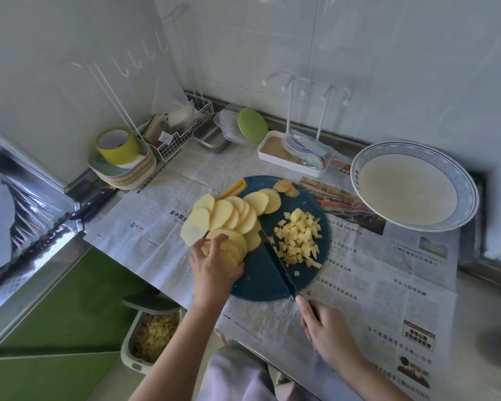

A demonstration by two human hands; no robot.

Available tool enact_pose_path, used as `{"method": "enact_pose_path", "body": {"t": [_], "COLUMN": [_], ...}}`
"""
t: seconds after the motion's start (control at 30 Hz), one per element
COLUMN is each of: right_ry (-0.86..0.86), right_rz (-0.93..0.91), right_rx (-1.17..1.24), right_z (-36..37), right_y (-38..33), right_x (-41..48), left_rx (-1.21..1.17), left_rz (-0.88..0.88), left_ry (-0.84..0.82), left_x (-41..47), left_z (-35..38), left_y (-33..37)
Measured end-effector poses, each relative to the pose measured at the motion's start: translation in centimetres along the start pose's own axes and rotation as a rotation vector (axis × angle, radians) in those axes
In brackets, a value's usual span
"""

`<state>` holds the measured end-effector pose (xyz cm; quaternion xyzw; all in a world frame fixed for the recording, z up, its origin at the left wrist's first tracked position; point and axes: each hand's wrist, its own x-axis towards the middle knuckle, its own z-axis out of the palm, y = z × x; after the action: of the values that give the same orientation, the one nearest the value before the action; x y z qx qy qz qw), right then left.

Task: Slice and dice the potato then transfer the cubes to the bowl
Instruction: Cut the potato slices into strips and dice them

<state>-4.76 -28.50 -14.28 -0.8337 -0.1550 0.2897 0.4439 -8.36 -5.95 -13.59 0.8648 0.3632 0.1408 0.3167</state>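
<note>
on a newspaper-covered surface (373, 285) sits a round blue cutting board (261, 280). potato slices (229, 215) fan across its left half; the left hand (214, 266) curls its fingers round the nearest stack. potato cubes (298, 241) lie just right of the knife (278, 264), whose handle the right hand (327, 334) grips. the bowl (472, 195) stands apart, far right.

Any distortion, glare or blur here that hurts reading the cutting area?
Head view: wide-angle bending bows the wall tiles; glare on the crinkled silver foil panel at left; round dark-blue cutting board and pale-yellow potato cubes are sharp; lower corners soft.
</note>
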Motion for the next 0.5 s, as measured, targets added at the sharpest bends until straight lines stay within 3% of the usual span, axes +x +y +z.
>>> {"method": "enact_pose_path", "body": {"t": [0.3, 0.5], "right_ry": [-0.055, -0.109], "right_rz": [0.079, 0.186], "right_rx": [0.006, 0.088], "right_z": [-0.5, -2.1], "right_y": [-1.3, -2.8], "right_x": [-0.3, -0.3], "left_rx": [0.273, 0.271], "left_rz": [0.082, 0.184], "left_ry": [-0.302, -0.643], "left_x": [1.7, 0.2], "left_z": [-2.3, -1.5], "left_y": [0.7, 2.2]}}
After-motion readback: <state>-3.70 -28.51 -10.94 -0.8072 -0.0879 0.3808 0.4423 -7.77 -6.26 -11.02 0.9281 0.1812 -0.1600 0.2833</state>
